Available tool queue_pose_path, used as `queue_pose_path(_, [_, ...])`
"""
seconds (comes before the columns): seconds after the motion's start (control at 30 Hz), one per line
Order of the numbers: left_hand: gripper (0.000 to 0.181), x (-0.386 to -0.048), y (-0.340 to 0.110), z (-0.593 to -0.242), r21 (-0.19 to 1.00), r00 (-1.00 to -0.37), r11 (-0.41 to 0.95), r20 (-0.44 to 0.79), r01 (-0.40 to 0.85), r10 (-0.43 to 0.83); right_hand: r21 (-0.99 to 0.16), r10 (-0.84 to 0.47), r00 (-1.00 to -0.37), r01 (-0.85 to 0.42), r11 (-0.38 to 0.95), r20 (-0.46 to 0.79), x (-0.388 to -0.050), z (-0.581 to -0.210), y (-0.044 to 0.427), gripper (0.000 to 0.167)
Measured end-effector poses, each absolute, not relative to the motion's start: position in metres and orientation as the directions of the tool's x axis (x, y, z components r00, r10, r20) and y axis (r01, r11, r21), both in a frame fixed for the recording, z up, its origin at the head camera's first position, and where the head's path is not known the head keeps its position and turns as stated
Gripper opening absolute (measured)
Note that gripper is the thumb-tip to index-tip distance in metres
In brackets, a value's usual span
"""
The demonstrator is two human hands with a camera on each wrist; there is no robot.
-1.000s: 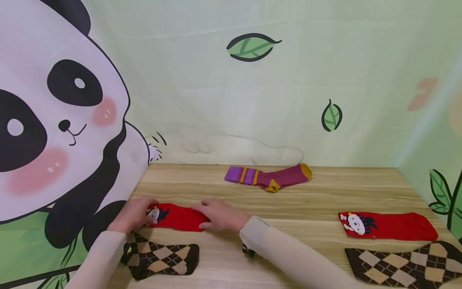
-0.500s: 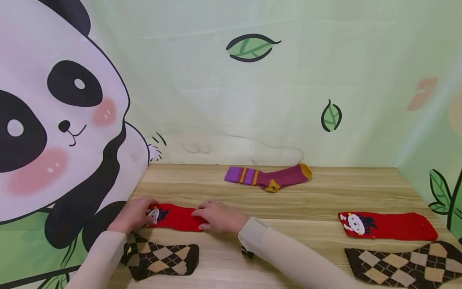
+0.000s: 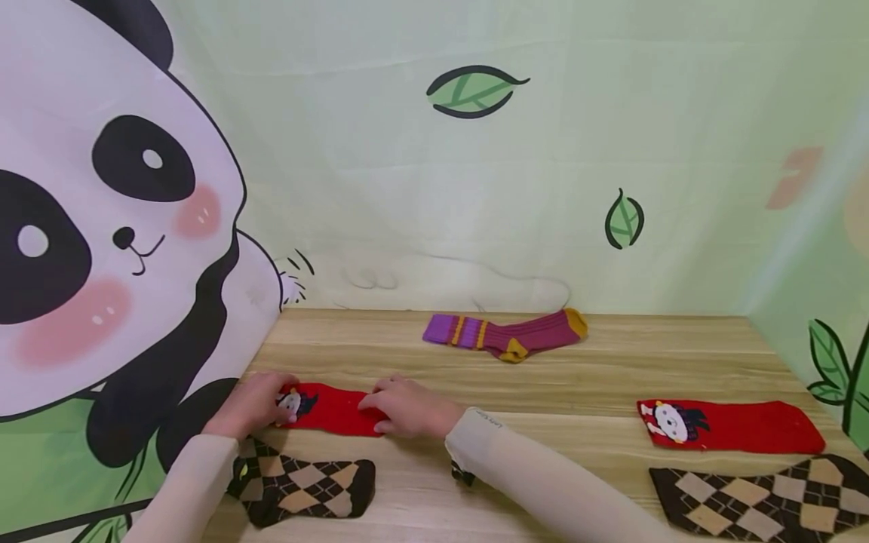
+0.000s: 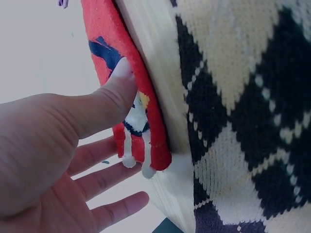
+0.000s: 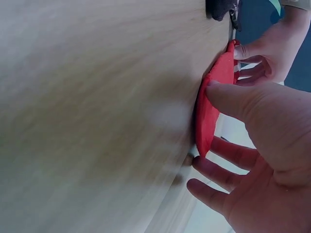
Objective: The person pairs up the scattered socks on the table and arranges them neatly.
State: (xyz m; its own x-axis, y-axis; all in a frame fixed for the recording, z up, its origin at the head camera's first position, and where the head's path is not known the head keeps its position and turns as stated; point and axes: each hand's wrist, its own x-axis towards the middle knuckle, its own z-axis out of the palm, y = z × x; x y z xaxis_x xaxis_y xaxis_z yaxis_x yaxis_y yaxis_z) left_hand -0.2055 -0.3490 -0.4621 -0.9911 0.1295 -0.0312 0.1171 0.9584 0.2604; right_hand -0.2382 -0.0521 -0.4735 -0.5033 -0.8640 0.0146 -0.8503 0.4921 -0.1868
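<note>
A red sock (image 3: 339, 411) with a white-faced cartoon figure lies flat on the table at the left, held at both ends. At the figure's end, my left hand (image 3: 254, 403) grips it. In the left wrist view the thumb (image 4: 121, 80) lies across the printed face and the index fingertip is hidden behind the sock. My right hand (image 3: 416, 407) grips the plain end, thumb (image 5: 228, 97) on the near edge, the other fingers on the far side, some touching the wood. Just in front of the left hand lies a brown argyle sock (image 3: 305, 486).
At the right lie a second red sock (image 3: 747, 427) and a second argyle sock (image 3: 760, 498). A purple and mustard sock (image 3: 509, 335) lies at the back of the wooden table (image 3: 577, 385). A panda-printed cloth (image 3: 224, 294) stands at the left.
The right hand's fingers have drawn in slightly at the plain end of the red sock. The left hand and the socks look unmoved.
</note>
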Motion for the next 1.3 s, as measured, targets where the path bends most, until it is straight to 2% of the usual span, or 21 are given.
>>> queue_pose_path(0.17, [0.061,-0.207,-0.347,-0.464,0.262,-0.991,0.957,-0.026,0.121,0.132,-0.236,-0.867,-0.497,-0.845,0.479,0.022,-0.239,-0.473,-0.055,0.042])
queue_pose_path(0.4, [0.048,-0.208,-0.346,-0.463,0.245,-0.988,0.958,0.012,0.150,0.152,-0.350,-0.862,-0.507,-0.811,0.468,0.022,-0.238,-0.472,-0.059,0.043])
queue_pose_path(0.5, [0.044,-0.206,-0.347,-0.463,0.250,-0.987,0.955,0.022,0.158,0.157,-0.331,-0.866,-0.499,-0.822,0.464,0.024,-0.236,-0.471,-0.062,0.040])
queue_pose_path(0.67, [0.028,-0.205,-0.351,-0.463,0.269,-0.986,0.949,0.027,0.163,0.162,-0.247,-0.897,-0.438,-0.877,0.413,0.054,-0.235,-0.470,-0.064,0.031])
queue_pose_path(0.87, [0.009,-0.204,-0.355,-0.460,0.328,-0.996,0.941,0.008,0.087,0.090,-0.251,-0.903,-0.420,-0.887,0.388,0.088,-0.235,-0.467,-0.062,0.029])
queue_pose_path(1.07, [0.013,-0.201,-0.357,-0.453,0.348,-0.998,0.935,0.020,0.067,0.064,-0.261,-0.896,-0.428,-0.884,0.388,0.117,-0.232,-0.463,-0.058,0.034])
queue_pose_path(1.3, [0.016,-0.194,-0.355,-0.443,0.337,-0.990,0.933,0.105,0.126,0.096,-0.296,-0.892,-0.424,-0.882,0.367,0.157,-0.229,-0.452,-0.049,0.042])
